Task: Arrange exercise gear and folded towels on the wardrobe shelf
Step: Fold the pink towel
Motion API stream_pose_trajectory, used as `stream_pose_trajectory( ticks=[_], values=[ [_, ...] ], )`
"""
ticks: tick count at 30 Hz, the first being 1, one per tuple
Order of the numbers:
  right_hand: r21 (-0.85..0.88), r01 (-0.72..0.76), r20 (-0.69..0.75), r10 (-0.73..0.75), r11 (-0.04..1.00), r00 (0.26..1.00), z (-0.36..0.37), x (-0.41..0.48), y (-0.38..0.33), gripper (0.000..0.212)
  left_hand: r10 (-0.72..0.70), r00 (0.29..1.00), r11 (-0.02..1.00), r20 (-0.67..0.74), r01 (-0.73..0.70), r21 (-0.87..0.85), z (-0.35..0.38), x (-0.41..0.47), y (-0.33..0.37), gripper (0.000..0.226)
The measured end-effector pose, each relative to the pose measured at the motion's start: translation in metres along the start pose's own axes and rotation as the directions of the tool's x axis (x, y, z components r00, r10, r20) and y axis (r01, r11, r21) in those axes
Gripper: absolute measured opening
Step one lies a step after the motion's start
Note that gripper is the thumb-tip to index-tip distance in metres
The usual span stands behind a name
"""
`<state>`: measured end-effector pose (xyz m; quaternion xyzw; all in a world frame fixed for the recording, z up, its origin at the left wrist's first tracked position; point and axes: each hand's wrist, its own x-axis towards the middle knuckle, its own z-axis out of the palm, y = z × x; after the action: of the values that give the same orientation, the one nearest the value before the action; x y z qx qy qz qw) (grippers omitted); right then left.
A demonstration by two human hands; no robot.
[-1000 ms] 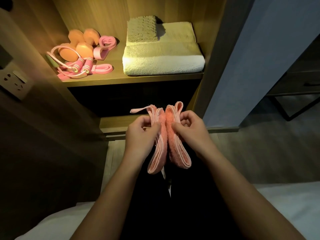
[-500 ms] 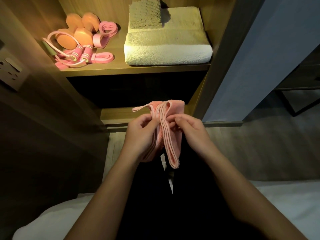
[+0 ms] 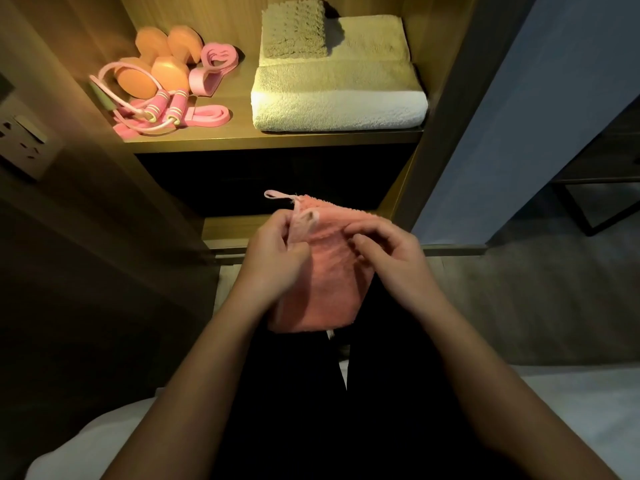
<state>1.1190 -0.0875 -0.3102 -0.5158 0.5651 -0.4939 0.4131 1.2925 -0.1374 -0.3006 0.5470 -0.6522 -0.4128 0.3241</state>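
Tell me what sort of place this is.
Likely a bedroom, at an open wooden wardrobe: folded cream-and-white terry towel on its lit shelf, white bedding at the near edge, and a white wall socket beside it.

You're in a bedroom: beyond your fingers [image 3: 377, 228], a wardrobe shelf [image 3: 277, 143] with folded towels [image 3: 339, 109]; behind them, white bedding [image 3: 571, 410].
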Motion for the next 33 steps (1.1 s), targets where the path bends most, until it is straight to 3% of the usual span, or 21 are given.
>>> stream_pose_trajectory(
  ticks=[3,7,12,15,19,22,25,27,30,33],
  values=[
    [-0.126,0.100,-0.080,-0.110,0.987,0.991,-0.009,0.003,0.002,0.028,0.211,0.965,0.959,-0.153,-0.174,0.222,-0.007,0.006,0.001,0.016],
    [-0.300,0.115,0.036,-0.109,0.947,0.993,-0.017,0.009,0.003,0.031,0.438,0.863,0.877,-0.253,-0.348,0.332,-0.018,0.015,0.003,0.030],
    [-0.349,0.108,0.211,-0.034,0.931,0.977,-0.025,0.012,0.009,0.025,0.629,0.741,0.757,-0.236,-0.514,0.403,-0.033,0.028,0.000,0.046],
    [-0.324,0.120,0.317,-0.012,0.939,0.948,-0.026,0.013,0.009,0.030,0.681,0.704,0.715,-0.201,-0.582,0.386,-0.038,0.030,0.000,0.058],
    [-0.436,0.173,0.395,0.015,0.883,0.918,-0.020,0.021,0.009,0.029,0.752,0.635,0.640,-0.176,-0.639,0.427,-0.046,0.033,0.005,0.051],
    [-0.535,0.182,0.381,0.043,0.825,0.924,-0.021,0.023,0.012,0.044,0.710,0.671,0.672,-0.213,-0.556,0.490,-0.060,0.037,0.002,0.062],
    [-0.473,0.189,0.367,-0.002,0.860,0.930,-0.025,0.026,0.010,0.042,0.678,0.695,0.697,-0.239,-0.503,0.511,-0.060,0.038,-0.006,0.062],
    [-0.394,0.147,0.332,-0.008,0.907,0.943,-0.029,0.031,0.009,0.035,0.611,0.755,0.749,-0.238,-0.455,0.482,-0.051,0.040,-0.009,0.059],
    [-0.182,-0.002,0.324,0.062,0.983,0.944,-0.035,0.039,0.005,0.029,0.493,0.827,0.836,-0.270,-0.364,0.411,-0.040,0.047,-0.011,0.051],
    [0.170,-0.255,0.265,0.205,0.952,0.942,-0.033,0.038,0.012,0.064,0.327,0.872,0.938,-0.364,-0.252,0.240,-0.038,0.059,-0.007,0.046]
  ],
)
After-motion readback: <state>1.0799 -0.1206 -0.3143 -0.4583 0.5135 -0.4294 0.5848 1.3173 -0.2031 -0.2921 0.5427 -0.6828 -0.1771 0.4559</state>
